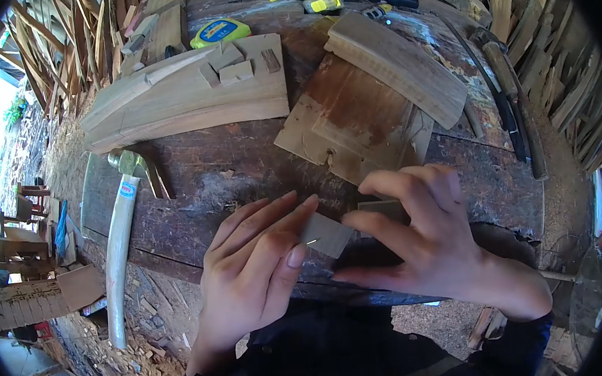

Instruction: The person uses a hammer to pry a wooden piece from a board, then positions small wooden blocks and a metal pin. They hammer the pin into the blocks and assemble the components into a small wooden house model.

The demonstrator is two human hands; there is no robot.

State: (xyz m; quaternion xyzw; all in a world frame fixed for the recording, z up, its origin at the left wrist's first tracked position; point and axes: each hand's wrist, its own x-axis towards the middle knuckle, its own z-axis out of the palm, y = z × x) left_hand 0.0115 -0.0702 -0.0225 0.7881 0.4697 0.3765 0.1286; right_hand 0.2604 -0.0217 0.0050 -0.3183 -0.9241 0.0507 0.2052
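Observation:
My left hand [254, 264] is above the front of the dark wooden bench [191, 162], with a thin brass-coloured nail [311, 242] pinched between thumb and forefinger. A small flat wooden piece [330, 235] lies just right of those fingertips. Over its right side, my right hand [427, 234] is spread, thumb and fingers apart, holding nothing. Another small pale piece [383, 209] shows partly behind the right fingers. To the left, a claw hammer [122, 232] rests with its head on the bench and its pale handle past the front edge.
A thick wooden block [193, 101] carries several small offcuts. A curved block [401, 64] lies over thin boards [352, 122]. Behind are a green tape measure [219, 32] and a yellow tool [324, 1]. Long dark tools [504, 91] lie at right.

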